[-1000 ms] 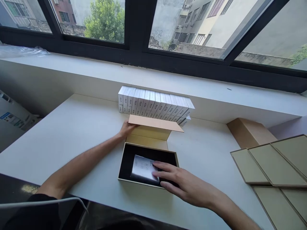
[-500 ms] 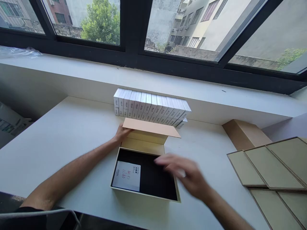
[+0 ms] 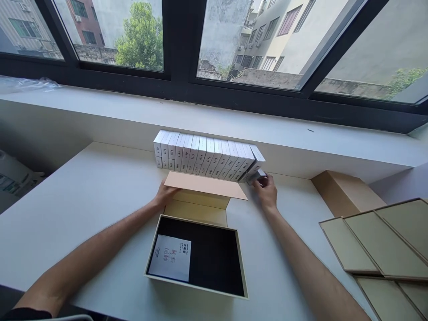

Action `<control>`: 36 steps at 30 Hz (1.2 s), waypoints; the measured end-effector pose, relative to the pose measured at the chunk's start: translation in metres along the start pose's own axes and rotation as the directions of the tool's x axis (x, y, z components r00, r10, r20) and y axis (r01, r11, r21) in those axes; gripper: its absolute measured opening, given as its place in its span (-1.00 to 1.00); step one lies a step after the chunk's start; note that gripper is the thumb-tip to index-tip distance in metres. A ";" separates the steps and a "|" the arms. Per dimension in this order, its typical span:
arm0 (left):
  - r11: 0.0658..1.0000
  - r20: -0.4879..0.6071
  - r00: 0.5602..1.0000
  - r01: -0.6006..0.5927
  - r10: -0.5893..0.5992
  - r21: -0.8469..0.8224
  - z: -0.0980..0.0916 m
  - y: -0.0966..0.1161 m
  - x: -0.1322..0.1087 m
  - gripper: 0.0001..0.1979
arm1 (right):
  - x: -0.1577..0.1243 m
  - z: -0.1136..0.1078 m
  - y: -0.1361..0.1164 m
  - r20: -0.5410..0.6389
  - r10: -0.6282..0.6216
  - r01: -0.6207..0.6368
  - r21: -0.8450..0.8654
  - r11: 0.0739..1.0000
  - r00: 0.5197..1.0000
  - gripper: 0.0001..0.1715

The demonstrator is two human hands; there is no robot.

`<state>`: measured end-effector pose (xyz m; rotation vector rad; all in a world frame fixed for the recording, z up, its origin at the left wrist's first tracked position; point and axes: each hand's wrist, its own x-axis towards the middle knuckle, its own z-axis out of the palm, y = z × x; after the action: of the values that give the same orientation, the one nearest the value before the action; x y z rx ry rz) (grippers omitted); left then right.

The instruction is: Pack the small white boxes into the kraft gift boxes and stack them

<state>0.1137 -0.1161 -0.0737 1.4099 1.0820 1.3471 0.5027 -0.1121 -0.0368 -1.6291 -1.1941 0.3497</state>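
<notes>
An open gift box (image 3: 217, 256) with a black lining lies on the table, its hinged lid (image 3: 205, 185) folded back on the far side. Inside, at the left, rests a flat white printed box (image 3: 170, 258). My left hand (image 3: 165, 194) grips the lid's left end, the fingers partly hidden behind it. Beyond the lid stand small white boxes (image 3: 203, 154) in two stacked rows. At the right end of the lower row, my right hand (image 3: 266, 189) has its fingers closed on a small white box (image 3: 257, 177), which sticks out of the row.
Several pale panels or lids with brown edges (image 3: 377, 243) are piled at the right. Behind them sits a brown cardboard box (image 3: 344, 191). A white ledge (image 3: 200, 113) runs below the window, with clear plastic (image 3: 30, 84) at its left end.
My right hand has moved from above the gift box to the right end of the white rows and taken hold of a small box there. My left hand stays on the lid.
</notes>
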 end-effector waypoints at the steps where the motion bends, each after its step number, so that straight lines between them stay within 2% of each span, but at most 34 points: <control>1: 1.000 0.002 1.000 0.002 -0.002 -0.010 0.000 0.001 0.000 -0.43 | 0.000 -0.004 0.003 -0.017 0.021 -0.020 0.018 1.000 1.000 -0.28; 6: 0.999 0.011 0.999 0.045 -0.044 -0.009 -0.001 0.001 -0.001 -0.45 | -0.021 -0.037 0.004 -0.068 0.128 -0.120 0.119 0.986 0.989 -0.39; 8: 0.999 0.019 0.999 0.041 -0.040 -0.010 -0.001 -0.001 0.000 -0.46 | -0.044 -0.055 -0.004 -0.077 0.158 -0.145 0.153 0.978 0.985 -0.45; 11: 0.999 0.029 0.999 0.033 -0.032 -0.030 0.000 -0.001 0.000 -0.47 | -0.093 -0.084 -0.029 -0.090 0.164 -0.144 0.193 0.971 0.982 -0.50; 13: 0.998 0.025 0.999 0.039 -0.038 -0.046 0.001 -0.001 0.001 -0.46 | -0.128 -0.100 -0.052 -0.125 0.060 -0.038 0.177 0.984 0.990 -0.53; 15: 0.997 0.017 0.999 0.049 -0.048 -0.058 0.001 0.000 0.001 -0.43 | -0.160 -0.110 -0.078 -0.092 -0.199 0.207 0.089 0.974 0.976 -0.53; 16: 0.996 0.014 0.998 0.056 -0.055 -0.064 0.001 0.001 0.000 -0.42 | -0.172 -0.112 -0.091 -0.013 -0.365 0.366 0.041 0.930 0.931 -0.51; 17: 0.996 0.010 0.998 0.061 -0.061 -0.071 0.001 0.001 0.000 -0.40 | -0.183 -0.112 -0.104 0.096 -0.517 0.518 0.011 0.855 0.851 -0.45; 19: 0.993 0.006 0.998 0.064 -0.064 -0.094 0.001 0.002 0.000 -0.40 | -0.196 -0.107 -0.124 0.311 -0.716 0.748 0.024 0.663 0.625 -0.27; 20: 0.992 0.005 0.998 0.061 -0.061 -0.108 0.001 0.003 -0.001 -0.40 | -0.200 -0.102 -0.131 0.381 -0.763 0.814 0.044 0.579 0.522 -0.19; 21: 0.991 0.008 0.998 0.059 -0.058 -0.120 0.001 0.004 -0.001 -0.41 | -0.202 -0.097 -0.135 0.424 -0.788 0.856 0.055 0.514 0.446 -0.14; 23: 0.989 0.016 0.998 0.057 -0.056 -0.138 0.000 0.005 0.000 -0.42 | -0.201 -0.088 -0.139 0.469 -0.811 0.902 0.066 0.427 0.350 -0.13; 26: 0.985 0.017 0.999 0.046 -0.044 -0.165 0.000 0.006 0.001 -0.42 | -0.198 -0.083 -0.135 0.566 -0.783 0.927 0.082 0.366 0.258 -0.31; 28: 0.983 0.023 0.999 0.034 -0.030 -0.183 0.000 0.006 0.002 -0.43 | -0.196 -0.085 -0.132 0.667 -0.715 0.925 0.103 0.367 0.210 -0.45; 30: 0.980 0.038 0.999 0.030 -0.023 -0.194 0.000 0.006 0.002 -0.43 | -0.197 -0.089 -0.134 0.750 -0.637 0.917 0.108 0.385 0.179 -0.51; 32: 0.978 0.057 0.998 0.031 -0.020 -0.205 0.000 0.006 0.002 -0.42 | -0.197 -0.092 -0.139 0.780 -0.607 0.919 0.113 0.378 0.154 -0.51; 36: 0.977 0.073 0.997 0.030 -0.015 -0.212 -0.001 0.004 0.002 -0.39 | -0.196 -0.089 -0.149 0.758 -0.645 0.928 0.164 0.334 0.098 -0.51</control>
<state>0.1128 -0.1148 -0.0688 1.2738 0.8760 1.3439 0.3980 -0.3297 0.0646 -0.7331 -2.7753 -0.0182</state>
